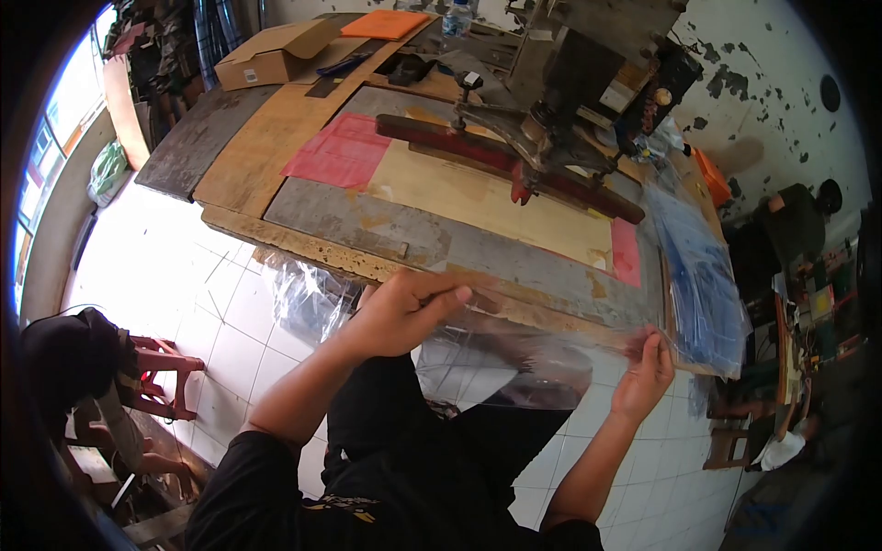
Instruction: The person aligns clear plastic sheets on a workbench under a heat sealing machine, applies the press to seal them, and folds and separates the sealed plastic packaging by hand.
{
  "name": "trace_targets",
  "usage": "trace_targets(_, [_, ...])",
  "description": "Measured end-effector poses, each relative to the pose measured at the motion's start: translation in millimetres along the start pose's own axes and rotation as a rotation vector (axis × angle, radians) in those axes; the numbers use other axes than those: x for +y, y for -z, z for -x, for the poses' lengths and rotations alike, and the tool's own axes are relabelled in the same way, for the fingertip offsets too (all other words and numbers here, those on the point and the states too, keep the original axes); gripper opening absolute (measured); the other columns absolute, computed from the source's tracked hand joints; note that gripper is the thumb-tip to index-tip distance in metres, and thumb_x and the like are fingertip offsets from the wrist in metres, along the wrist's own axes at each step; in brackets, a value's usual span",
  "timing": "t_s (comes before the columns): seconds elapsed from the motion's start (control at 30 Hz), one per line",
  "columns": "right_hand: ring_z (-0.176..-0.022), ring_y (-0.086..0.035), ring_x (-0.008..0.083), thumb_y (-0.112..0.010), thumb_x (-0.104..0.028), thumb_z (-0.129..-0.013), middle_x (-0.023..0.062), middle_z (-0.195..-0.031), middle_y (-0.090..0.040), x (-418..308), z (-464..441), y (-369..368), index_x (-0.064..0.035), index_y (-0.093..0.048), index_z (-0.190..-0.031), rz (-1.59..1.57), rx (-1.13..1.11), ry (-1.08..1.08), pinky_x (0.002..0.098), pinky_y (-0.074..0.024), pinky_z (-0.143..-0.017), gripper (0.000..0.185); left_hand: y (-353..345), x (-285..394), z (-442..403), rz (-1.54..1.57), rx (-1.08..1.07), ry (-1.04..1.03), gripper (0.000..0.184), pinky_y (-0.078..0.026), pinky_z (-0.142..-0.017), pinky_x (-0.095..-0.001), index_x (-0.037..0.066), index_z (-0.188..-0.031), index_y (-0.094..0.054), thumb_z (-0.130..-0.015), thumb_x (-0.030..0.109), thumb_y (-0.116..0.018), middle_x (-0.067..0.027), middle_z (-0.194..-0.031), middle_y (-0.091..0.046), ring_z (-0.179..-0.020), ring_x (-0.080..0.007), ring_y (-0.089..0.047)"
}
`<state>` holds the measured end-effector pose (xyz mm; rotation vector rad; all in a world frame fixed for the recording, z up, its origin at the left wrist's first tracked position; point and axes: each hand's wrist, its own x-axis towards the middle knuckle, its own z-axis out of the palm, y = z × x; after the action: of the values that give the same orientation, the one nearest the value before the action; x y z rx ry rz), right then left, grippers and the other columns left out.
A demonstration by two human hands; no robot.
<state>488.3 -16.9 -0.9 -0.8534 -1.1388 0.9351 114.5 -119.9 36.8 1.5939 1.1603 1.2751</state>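
A clear plastic sheet (pixel 514 367) hangs between my two hands, over my lap at the table's front edge. My left hand (pixel 404 312) pinches its upper left corner between thumb and fingers. Its upper right corner is pinched in my right hand (pixel 645 372), near the table's right corner. Beyond the sheet lies a grey metal plate (pixel 349 218) with a cream panel (pixel 478 204) and pink sheets (pixel 342 151) on it. A press with a long dark red bar (pixel 459 147) stands above the panel.
Blue-tinted plastic sheets (pixel 703 294) are stacked at the table's right end. A cardboard box (pixel 276 57) and an orange folder (pixel 384 25) sit at the back left. Clear plastic (pixel 308 298) hangs below the front edge. A person (pixel 83 367) is at the lower left, near a red stool (pixel 165 367).
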Motion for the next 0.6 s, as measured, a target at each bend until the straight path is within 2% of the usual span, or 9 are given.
trace_targets(0.1, [-0.091, -0.072, 0.0166, -0.073, -0.024, -0.106, 0.0088, -0.105, -0.076, -2.5, -0.1, -4.5, 0.0049, -0.074, -0.12, 0.061, 0.036, -0.067, 0.031, -0.0558, -0.078, 0.032, -6.8, -3.9, 0.4, 0.094, 0.149, 0.105, 0.024, -0.056, -0.098, -0.0317, 0.001, -0.116, -0.079, -0.108, 0.019, -0.066, -0.0096, -0.12, -0.081, -0.111, -0.0168, -0.074])
trace_targets(0.17, [-0.092, -0.072, 0.0164, -0.074, -0.024, -0.106, 0.0084, -0.105, -0.076, -6.9, 0.2, -5.8, 0.0051, -0.074, -0.121, 0.068, 0.036, -0.094, 0.0308, -0.0561, -0.078, 0.033, -9.5, -5.6, -1.6, -0.017, 0.128, -0.261, 0.023, -0.055, -0.099, -0.033, 0.002, -0.111, -0.08, -0.106, 0.022, -0.07, -0.0101, -0.119, -0.08, -0.115, -0.0198, -0.073])
trace_targets(0.27, [-0.095, -0.073, 0.0176, -0.075, -0.022, -0.105, 0.0089, -0.107, -0.076, -11.7, -1.5, -5.8, 0.0057, -0.072, -0.123, 0.009, -0.008, -0.093, 0.0316, -0.0574, -0.084, 0.033, -4.7, -1.9, -4.6, -0.194, 0.113, -0.139, 0.031, -0.054, -0.101, -0.036, 0.001, -0.109, -0.081, -0.106, 0.031, -0.072, -0.0128, -0.121, -0.078, -0.115, -0.024, -0.073])
trace_targets(0.3, [-0.096, -0.073, 0.0188, -0.075, -0.02, -0.104, 0.0092, -0.107, -0.076, -12.3, -2.9, -6.6, 0.0056, -0.072, -0.124, 0.001, -0.049, -0.073, 0.033, -0.058, -0.088, 0.033, -9.6, -10.0, -8.5, -0.045, 0.195, -0.153, 0.025, -0.056, -0.092, -0.0322, 0.001, -0.107, -0.081, -0.102, 0.025, -0.076, -0.0102, -0.109, -0.08, -0.105, -0.0211, -0.075])
trace_targets(0.33, [-0.096, -0.073, 0.02, -0.076, -0.018, -0.104, 0.0096, -0.107, -0.076, -13.9, -4.0, -8.5, 0.0056, -0.071, -0.126, -0.008, -0.088, -0.053, 0.0343, -0.0587, -0.091, 0.033, -8.1, -12.0, -9.6, -0.04, 0.185, -0.159, 0.025, -0.056, -0.092, -0.0322, 0.001, -0.107, -0.081, -0.102, 0.025, -0.076, -0.0102, -0.109, -0.08, -0.105, -0.0211, -0.075])
trace_targets(0.4, [-0.1, -0.074, 0.0232, -0.077, -0.012, -0.101, 0.0137, -0.11, -0.076, -26.0, -3.1, -15.1, 0.0043, -0.064, -0.133, -0.007, -0.135, -0.058, 0.0384, -0.0592, -0.097, 0.038, 0.3, -14.7, -10.5, -0.04, 0.196, 0.101, 0.025, -0.056, -0.087, -0.0317, 0.001, -0.106, -0.083, -0.104, 0.025, -0.075, -0.0095, -0.104, -0.081, -0.097, -0.017, -0.073])
trace_targets(0.43, [-0.102, -0.074, 0.0243, -0.077, -0.009, -0.1, 0.0167, -0.111, -0.077, -31.1, -2.6, -21.1, 0.003, -0.059, -0.136, -0.044, -0.154, -0.047, 0.0394, -0.0592, -0.098, 0.042, -1.3, -18.5, -13.2, 0.034, 0.237, 0.057, 0.026, -0.055, -0.083, -0.0309, 0.002, -0.105, -0.084, -0.105, 0.026, -0.074, -0.007, -0.095, -0.081, -0.089, -0.0128, -0.069])
trace_targets(0.47, [-0.105, -0.075, 0.0255, -0.077, -0.006, -0.099, 0.0197, -0.113, -0.077, -33.8, -3.2, -23.6, 0.0018, -0.055, -0.138, -0.081, -0.174, -0.037, 0.0405, -0.0593, -0.099, 0.046, -2.1, -22.9, -14.8, 0.035, 0.228, 0.054, 0.026, -0.055, -0.083, -0.0309, 0.002, -0.105, -0.084, -0.105, 0.026, -0.074, -0.007, -0.095, -0.081, -0.089, -0.0128, -0.069])
trace_targets(0.6, [-0.108, -0.075, 0.0276, -0.077, -0.002, -0.097, 0.0248, -0.115, -0.077, -37.8, -7.4, -17.6, -0.0001, -0.049, -0.139, -0.047, -0.21, -0.089, 0.0411, -0.0592, -0.099, 0.05, 6.5, -27.1, -13.9, 0.033, 0.23, 0.151, 0.026, -0.052, -0.063, -0.0235, 0.004, -0.106, -0.085, -0.107, 0.026, -0.072, -0.0041, -0.093, -0.081, -0.074, -0.0067, -0.066])
